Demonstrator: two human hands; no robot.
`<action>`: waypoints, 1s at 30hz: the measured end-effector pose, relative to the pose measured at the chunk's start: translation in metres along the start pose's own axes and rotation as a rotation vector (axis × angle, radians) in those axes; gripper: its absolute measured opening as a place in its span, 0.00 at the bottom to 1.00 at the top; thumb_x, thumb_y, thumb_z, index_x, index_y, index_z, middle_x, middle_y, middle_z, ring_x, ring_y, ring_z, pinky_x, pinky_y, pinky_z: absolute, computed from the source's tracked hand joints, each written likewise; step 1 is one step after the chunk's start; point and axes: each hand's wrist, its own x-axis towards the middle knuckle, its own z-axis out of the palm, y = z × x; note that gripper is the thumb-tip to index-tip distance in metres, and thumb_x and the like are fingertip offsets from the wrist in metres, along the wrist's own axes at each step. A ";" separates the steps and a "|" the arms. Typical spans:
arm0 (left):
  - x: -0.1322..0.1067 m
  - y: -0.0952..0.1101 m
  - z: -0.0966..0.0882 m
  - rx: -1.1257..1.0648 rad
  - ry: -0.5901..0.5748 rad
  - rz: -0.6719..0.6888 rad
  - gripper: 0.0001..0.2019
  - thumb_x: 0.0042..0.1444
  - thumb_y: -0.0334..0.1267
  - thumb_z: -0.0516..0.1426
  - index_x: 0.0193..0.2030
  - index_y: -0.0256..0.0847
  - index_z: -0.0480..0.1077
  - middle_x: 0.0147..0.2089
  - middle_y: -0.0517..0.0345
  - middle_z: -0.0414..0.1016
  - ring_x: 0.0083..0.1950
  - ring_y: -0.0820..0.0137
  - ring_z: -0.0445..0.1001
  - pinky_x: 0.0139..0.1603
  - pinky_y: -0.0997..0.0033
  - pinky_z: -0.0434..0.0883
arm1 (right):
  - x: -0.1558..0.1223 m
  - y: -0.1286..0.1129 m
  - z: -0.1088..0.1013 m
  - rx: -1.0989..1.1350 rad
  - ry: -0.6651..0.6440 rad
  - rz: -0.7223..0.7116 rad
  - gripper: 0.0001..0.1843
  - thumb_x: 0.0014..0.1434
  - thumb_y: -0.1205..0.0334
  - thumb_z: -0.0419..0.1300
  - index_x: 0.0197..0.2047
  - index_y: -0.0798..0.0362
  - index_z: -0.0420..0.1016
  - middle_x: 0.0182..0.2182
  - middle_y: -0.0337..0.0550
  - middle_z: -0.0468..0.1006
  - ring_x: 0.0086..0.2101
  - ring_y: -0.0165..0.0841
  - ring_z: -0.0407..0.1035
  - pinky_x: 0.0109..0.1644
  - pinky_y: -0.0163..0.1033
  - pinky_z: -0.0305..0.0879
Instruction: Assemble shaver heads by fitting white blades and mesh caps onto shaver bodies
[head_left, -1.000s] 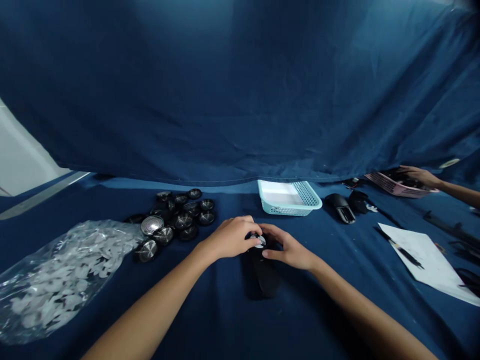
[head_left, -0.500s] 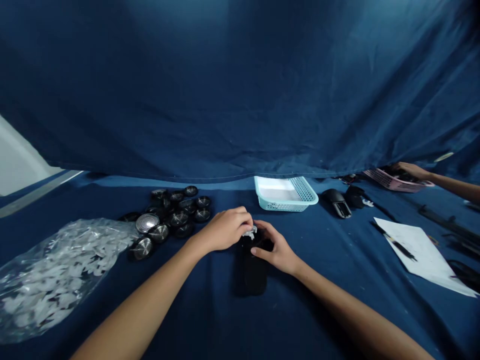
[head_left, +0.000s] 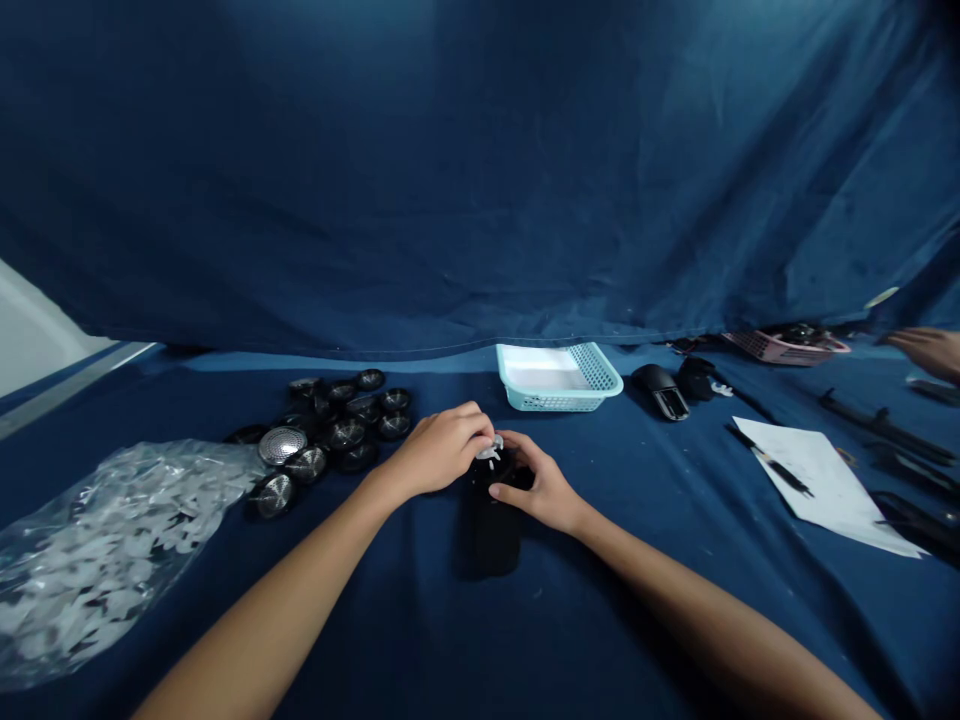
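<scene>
Left hand (head_left: pixel 439 452) pinches small white part (head_left: pixel 489 450) over black device (head_left: pixel 495 515) | right hand (head_left: pixel 536 485) grips device top, steadying it | round black caps (head_left: pixel 337 430) piled just left, within reach

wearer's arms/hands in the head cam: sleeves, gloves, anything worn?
Both forearms are bare all the way to the bottom edge of the picture: no sleeves show. The left hand and right hand wear no gloves. No watch, ring or wristband can be seen; the dim light hides finer detail.
</scene>
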 end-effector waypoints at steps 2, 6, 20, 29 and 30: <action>-0.001 0.001 -0.004 0.037 0.009 0.003 0.11 0.65 0.37 0.48 0.38 0.43 0.71 0.42 0.58 0.71 0.40 0.68 0.72 0.41 0.70 0.65 | 0.000 0.001 0.000 -0.001 0.005 -0.001 0.37 0.52 0.57 0.68 0.62 0.49 0.59 0.55 0.49 0.69 0.51 0.41 0.67 0.52 0.45 0.64; -0.002 0.001 -0.004 0.113 -0.047 0.008 0.11 0.66 0.38 0.47 0.39 0.43 0.70 0.43 0.59 0.71 0.39 0.69 0.72 0.38 0.72 0.65 | 0.000 0.003 0.001 -0.006 0.008 0.001 0.38 0.52 0.58 0.68 0.63 0.48 0.58 0.54 0.49 0.70 0.51 0.40 0.67 0.52 0.46 0.64; -0.001 0.009 0.007 0.305 -0.083 0.041 0.08 0.65 0.36 0.49 0.39 0.42 0.69 0.42 0.57 0.69 0.34 0.68 0.72 0.33 0.70 0.64 | 0.000 0.002 0.002 -0.026 0.035 -0.032 0.38 0.51 0.60 0.69 0.63 0.47 0.59 0.54 0.46 0.71 0.53 0.41 0.67 0.51 0.44 0.65; 0.000 0.010 0.010 0.341 -0.089 0.041 0.08 0.65 0.34 0.48 0.40 0.41 0.68 0.42 0.56 0.69 0.34 0.68 0.73 0.32 0.70 0.64 | 0.000 0.002 0.002 -0.041 0.062 -0.025 0.39 0.50 0.60 0.69 0.63 0.48 0.60 0.51 0.47 0.73 0.47 0.39 0.70 0.50 0.45 0.67; 0.000 0.010 0.010 0.339 -0.091 0.044 0.08 0.65 0.34 0.48 0.40 0.41 0.68 0.42 0.56 0.69 0.34 0.68 0.73 0.32 0.70 0.64 | 0.000 0.002 0.002 -0.043 0.065 -0.022 0.39 0.50 0.60 0.69 0.63 0.48 0.60 0.51 0.47 0.73 0.46 0.39 0.70 0.50 0.45 0.67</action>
